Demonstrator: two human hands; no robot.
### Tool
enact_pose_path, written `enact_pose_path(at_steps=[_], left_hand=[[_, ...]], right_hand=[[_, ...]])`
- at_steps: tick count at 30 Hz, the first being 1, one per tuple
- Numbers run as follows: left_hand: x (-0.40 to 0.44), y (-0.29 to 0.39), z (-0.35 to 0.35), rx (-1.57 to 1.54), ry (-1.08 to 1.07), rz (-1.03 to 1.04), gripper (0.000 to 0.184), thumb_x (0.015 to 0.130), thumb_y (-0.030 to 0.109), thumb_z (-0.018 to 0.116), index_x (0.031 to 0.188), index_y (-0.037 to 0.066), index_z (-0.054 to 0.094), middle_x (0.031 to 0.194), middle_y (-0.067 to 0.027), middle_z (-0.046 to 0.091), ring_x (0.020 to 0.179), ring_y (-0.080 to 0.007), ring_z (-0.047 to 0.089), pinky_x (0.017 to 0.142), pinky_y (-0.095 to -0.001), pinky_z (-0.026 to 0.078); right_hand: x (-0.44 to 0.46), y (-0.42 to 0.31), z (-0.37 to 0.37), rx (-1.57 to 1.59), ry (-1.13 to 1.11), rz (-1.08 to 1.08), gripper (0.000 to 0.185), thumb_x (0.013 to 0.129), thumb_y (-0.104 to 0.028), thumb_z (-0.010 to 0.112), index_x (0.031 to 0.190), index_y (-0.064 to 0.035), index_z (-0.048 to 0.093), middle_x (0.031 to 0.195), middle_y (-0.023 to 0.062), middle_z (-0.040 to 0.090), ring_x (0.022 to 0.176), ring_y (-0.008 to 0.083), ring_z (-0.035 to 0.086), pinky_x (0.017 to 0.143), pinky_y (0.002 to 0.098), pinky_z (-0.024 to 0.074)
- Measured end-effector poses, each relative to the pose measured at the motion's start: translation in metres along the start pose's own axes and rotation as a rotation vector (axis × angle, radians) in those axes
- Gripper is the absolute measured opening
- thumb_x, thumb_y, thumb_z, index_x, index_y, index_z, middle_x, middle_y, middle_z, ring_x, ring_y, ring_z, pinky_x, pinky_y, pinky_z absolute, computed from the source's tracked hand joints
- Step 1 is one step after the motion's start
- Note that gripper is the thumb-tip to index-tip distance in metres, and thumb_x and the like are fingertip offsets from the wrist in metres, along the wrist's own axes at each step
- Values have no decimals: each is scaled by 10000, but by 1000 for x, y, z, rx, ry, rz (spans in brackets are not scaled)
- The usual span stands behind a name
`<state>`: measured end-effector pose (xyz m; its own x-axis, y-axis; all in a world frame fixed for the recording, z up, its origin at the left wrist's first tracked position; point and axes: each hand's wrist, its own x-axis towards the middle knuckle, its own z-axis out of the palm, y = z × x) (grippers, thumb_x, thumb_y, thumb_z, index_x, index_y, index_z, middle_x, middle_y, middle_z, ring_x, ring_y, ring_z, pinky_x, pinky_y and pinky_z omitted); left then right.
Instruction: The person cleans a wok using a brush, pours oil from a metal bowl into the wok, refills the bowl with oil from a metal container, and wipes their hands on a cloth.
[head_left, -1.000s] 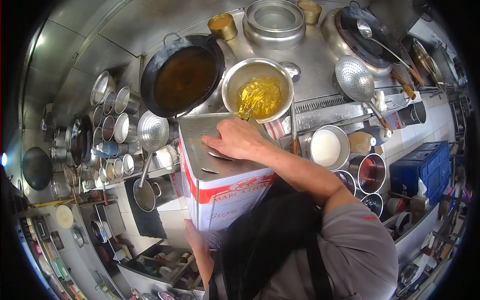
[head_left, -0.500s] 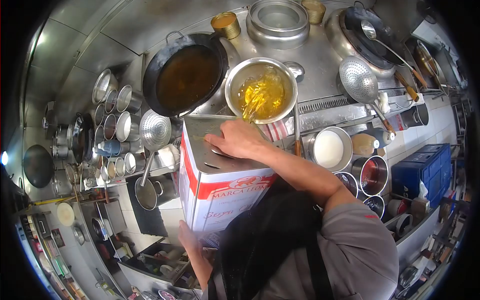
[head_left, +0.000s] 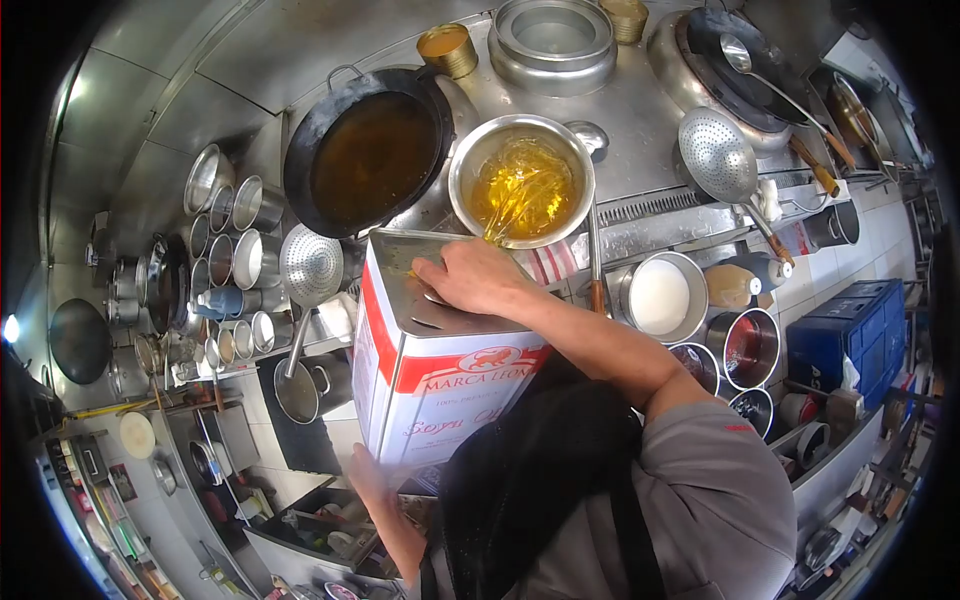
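A large square oil tin, white and red with "Soya Oil" lettering, is tilted forward. My right hand is closed on its metal top, near slots in the lid; the grip under the fingers is hidden. Low on the tin's rear left edge, my left hand holds it, its fingers partly out of sight. Clear yellow oil streams from the tin's far corner into a round steel bowl. The bowl sits just beyond the tin, with a dark wok of brown liquid at its left.
A perforated strainer lies left of the tin, another strainer to the right. A ladle rests beside the bowl. Pots with white contents and red contents stand at right, near a blue crate. Smoke rises by the wok.
Oil keeps flowing and its pool in the bowl looks wider. My left hand has shifted slightly left with the tin's lower end; my right hand keeps its hold on top.
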<state>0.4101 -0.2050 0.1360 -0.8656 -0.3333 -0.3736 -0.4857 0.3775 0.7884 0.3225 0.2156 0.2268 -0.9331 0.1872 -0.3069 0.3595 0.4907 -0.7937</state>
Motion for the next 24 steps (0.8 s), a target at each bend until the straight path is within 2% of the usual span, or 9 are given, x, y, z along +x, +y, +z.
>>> enact_pose_path(at_steps=[3,12,21,24], left_hand=[[1,5,-2,-33,17,-26,436,1060,371,505,906,-14,639,796,-52,619,684,-137,561,610,-324,448],[18,-13,-11,-46,16,12,420,1054,368,517,926,-11,645,786,-39,642,647,-135,597,543,-304,459],[12,2,-12,-39,7,27,417,1054,358,515,863,10,643,698,-9,575,531,-102,496,457,-292,349],[-5,35,2,24,28,2,349,1023,261,476,812,-6,555,762,-11,499,714,-122,461,612,-322,394]], right_hand=[[2,0,-1,5,-8,6,649,943,-531,526,898,82,732,911,329,692,909,477,686,879,517,532],[13,10,4,-19,-24,1,678,946,-563,513,890,73,742,900,322,695,918,464,688,887,508,527],[26,17,10,-16,-28,-1,705,981,-561,439,870,67,741,906,320,693,922,449,687,889,511,520],[27,16,6,-26,-9,3,710,984,-563,429,857,62,742,896,312,696,911,451,687,887,514,519]])
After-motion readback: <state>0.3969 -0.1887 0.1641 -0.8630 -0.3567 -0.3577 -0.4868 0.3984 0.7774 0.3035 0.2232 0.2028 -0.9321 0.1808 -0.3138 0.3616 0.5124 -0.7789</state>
